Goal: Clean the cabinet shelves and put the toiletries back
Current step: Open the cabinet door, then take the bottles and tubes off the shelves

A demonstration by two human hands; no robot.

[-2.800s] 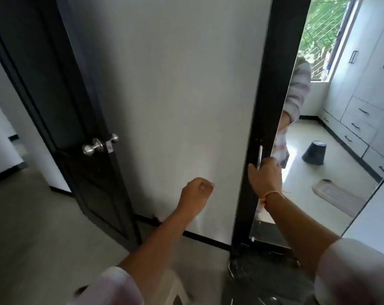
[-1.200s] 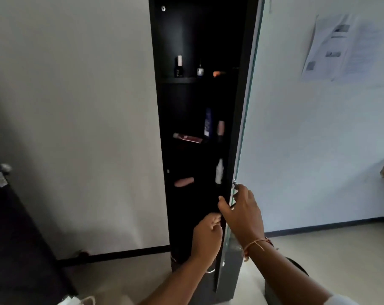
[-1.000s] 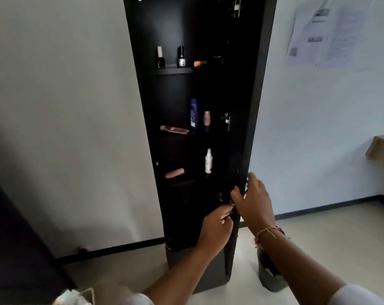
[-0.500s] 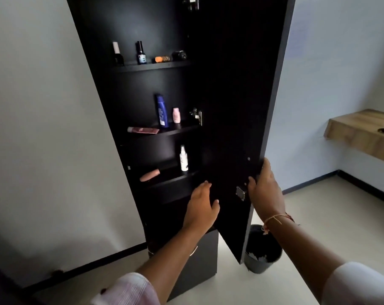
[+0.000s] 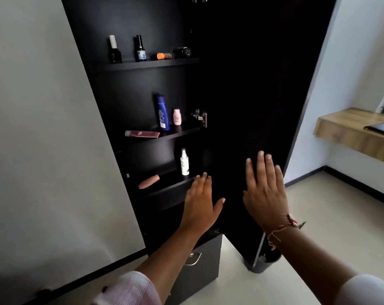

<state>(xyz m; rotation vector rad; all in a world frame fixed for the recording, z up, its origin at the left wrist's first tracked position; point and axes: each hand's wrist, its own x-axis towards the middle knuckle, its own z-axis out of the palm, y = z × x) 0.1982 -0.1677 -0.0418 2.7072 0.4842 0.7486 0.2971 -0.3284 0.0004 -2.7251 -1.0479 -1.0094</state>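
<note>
A tall black cabinet (image 5: 129, 106) is seen standing against a white wall, with its black door (image 5: 252, 84) swung wide open on the right. The left hand (image 5: 199, 203) is held out flat with straight fingers, near the front edge of the lowest shelf (image 5: 164, 190), and nothing is held in its grip. The right hand (image 5: 264, 192) is laid flat on the inside of the door, fingers straight and spread, and nothing is held in it either. On the top shelf (image 5: 147, 63), two small dark bottles (image 5: 115, 50) are stood upright, and a small orange tube (image 5: 163, 56) is laid beside them. On the middle shelf, a tall blue bottle (image 5: 163, 112) and a little pink bottle (image 5: 177, 116) are stood together, with a pink tube (image 5: 142, 134) laid to their left. On the lowest shelf, a white spray bottle (image 5: 184, 162) is stood upright and a pink stick (image 5: 148, 182) is laid to its left. A wooden worktop (image 5: 349, 133) is seen far right.
</note>
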